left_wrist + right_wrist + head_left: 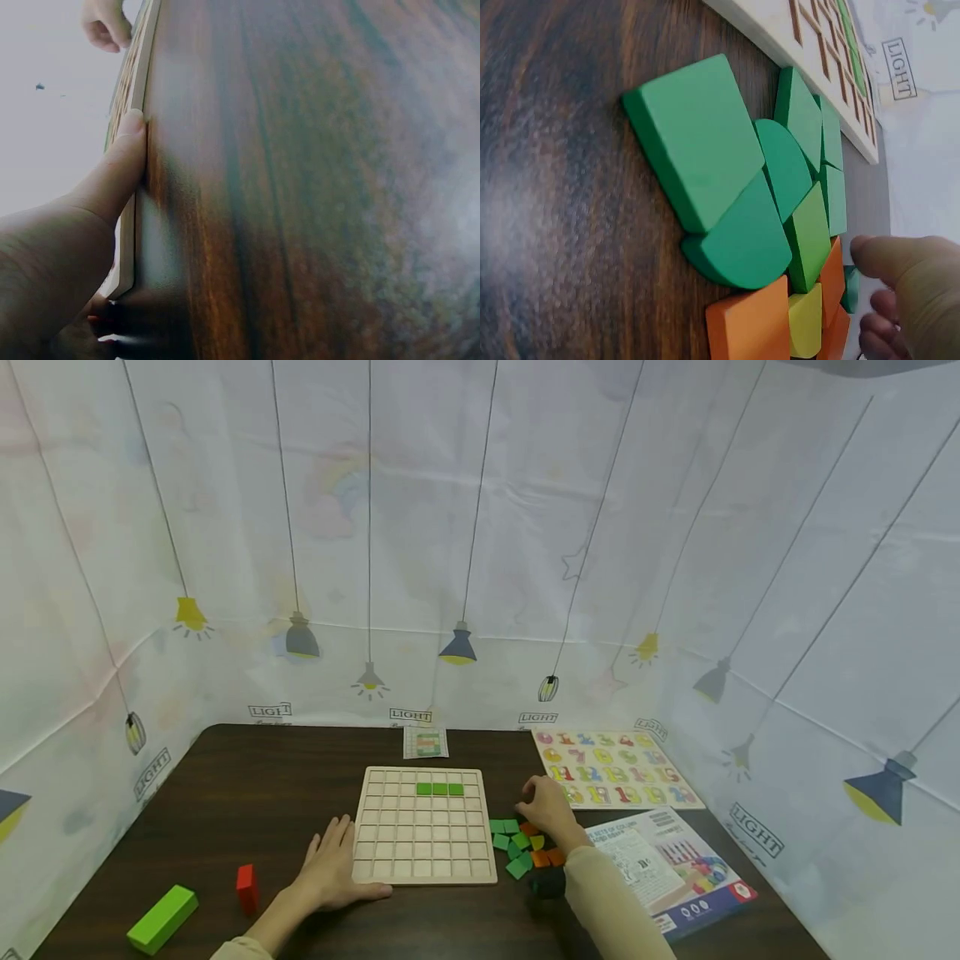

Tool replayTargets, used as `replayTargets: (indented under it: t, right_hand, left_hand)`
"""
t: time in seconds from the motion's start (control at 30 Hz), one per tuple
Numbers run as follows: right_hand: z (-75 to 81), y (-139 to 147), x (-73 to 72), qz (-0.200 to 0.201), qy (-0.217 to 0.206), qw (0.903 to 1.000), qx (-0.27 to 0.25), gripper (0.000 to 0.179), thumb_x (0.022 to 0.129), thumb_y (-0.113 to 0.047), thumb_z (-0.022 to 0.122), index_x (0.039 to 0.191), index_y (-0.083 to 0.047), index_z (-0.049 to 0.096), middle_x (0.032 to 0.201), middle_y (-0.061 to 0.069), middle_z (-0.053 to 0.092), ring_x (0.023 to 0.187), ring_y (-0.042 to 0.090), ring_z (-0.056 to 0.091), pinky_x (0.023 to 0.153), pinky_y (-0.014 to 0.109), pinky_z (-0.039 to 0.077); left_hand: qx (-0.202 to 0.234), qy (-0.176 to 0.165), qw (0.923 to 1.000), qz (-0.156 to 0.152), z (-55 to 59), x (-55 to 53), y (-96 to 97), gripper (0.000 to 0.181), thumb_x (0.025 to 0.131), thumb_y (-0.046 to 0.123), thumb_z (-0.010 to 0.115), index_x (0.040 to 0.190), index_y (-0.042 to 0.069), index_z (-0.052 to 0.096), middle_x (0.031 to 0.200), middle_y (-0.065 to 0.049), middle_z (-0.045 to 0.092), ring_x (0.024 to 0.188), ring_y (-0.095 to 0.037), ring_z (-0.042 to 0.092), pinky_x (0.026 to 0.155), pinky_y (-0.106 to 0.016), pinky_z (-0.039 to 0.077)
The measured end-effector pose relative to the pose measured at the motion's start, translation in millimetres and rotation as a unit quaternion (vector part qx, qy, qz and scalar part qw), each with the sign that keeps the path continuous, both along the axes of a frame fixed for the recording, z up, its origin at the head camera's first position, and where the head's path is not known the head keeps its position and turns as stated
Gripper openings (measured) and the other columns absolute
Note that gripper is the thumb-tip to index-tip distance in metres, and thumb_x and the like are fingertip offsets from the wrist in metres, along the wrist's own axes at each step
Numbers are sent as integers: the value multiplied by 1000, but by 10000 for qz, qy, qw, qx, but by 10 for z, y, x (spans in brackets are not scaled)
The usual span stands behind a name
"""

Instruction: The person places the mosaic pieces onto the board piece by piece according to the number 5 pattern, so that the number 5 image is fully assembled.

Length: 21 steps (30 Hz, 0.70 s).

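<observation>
A light wooden grid board (423, 837) lies on the dark table; three bright green tiles (440, 789) fill neighbouring cells in an upper row. My left hand (330, 864) rests at the board's lower left corner, fingers spread along its left side. Its thumb (124, 154) lies along the front edge. To the right of the board is a loose pile of green tiles (697, 142), orange tiles (750, 322) and a yellow tile (805, 324), some with a rounded side. Over the far side of this pile hovers my right hand (553, 814), fingers loosely bent, no tile visible between them.
A number puzzle board (615, 768) and a printed box (675, 868) lie at the right. A small pattern card (425, 742) is behind the grid board. At the left are a red block (247, 888) and a long green block (162, 918). A printed cloth hangs behind.
</observation>
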State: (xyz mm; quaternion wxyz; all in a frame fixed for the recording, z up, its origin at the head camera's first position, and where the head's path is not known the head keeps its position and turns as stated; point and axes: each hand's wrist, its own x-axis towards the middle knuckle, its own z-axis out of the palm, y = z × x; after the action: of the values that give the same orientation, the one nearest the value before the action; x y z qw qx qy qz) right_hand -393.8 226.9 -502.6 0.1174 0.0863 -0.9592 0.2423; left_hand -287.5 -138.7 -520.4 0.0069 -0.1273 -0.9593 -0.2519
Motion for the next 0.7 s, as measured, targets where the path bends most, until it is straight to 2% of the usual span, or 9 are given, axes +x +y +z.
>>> replayTargets:
  t: [0.2,0.37,0.6,0.7]
  right_hand:
    - [-16,38,20,-223,-114,9995,212,36,72,-17,81,90,3,57,78,11,53,68,23,51,60,37,46]
    - [-10,4,0,-279,-291,9988,262,36,73,-14,81,95,4,58,77,10,56,68,23,54,61,37,47]
    - [-36,-63,-40,521,-99,9985,129,28,77,5,71,103,2,62,93,12,61,86,27,59,75,42,50]
    - [-58,-69,-64,530,1,9984,172,28,77,3,72,103,2,63,94,12,60,87,27,58,77,42,50]
  left_hand:
    - [-16,43,10000,20,-10,9,4,124,61,67,75,140,-16,27,146,-32,24,136,-46,18,105,-64,14]
    - [8,-14,10000,18,-9,10,3,125,61,68,74,141,-16,26,147,-32,23,136,-46,18,105,-63,14]
    - [35,41,10000,-9,-36,-18,-6,126,60,70,73,140,-16,26,147,-32,23,136,-46,18,105,-64,13]
    - [138,82,9999,-12,-31,-33,-4,125,61,68,75,140,-16,27,146,-32,23,136,-47,18,105,-64,12]
